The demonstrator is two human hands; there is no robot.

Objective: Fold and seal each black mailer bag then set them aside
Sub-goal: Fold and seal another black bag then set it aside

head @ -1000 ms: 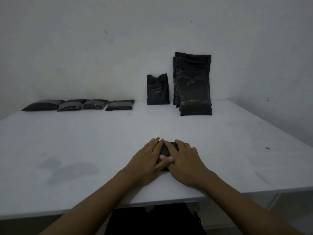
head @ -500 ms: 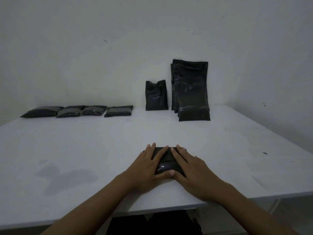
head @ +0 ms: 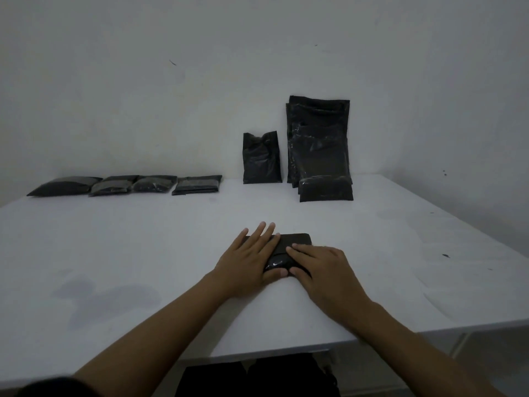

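Observation:
A small folded black mailer bag [head: 294,242] lies flat on the white table [head: 143,239] near its front edge. My left hand [head: 246,259] lies flat on the bag's left part, fingers straight and spread, pointing away from me. My right hand [head: 320,265] presses on the bag's right front part with flat fingers pointing left. Their thumbs nearly meet at the bag's near edge. The bag's far right corner shows between the hands.
Several sealed black bags [head: 126,185] lie in a row at the back left. A small black bag [head: 262,159] and a stack of larger black bags [head: 319,144] lean on the wall at the back, with a folded one [head: 326,191] in front.
My hands have spread apart across the bag, the left sliding left and the right drawing back to the right, so more of the bag's top shows. The camera has tilted.

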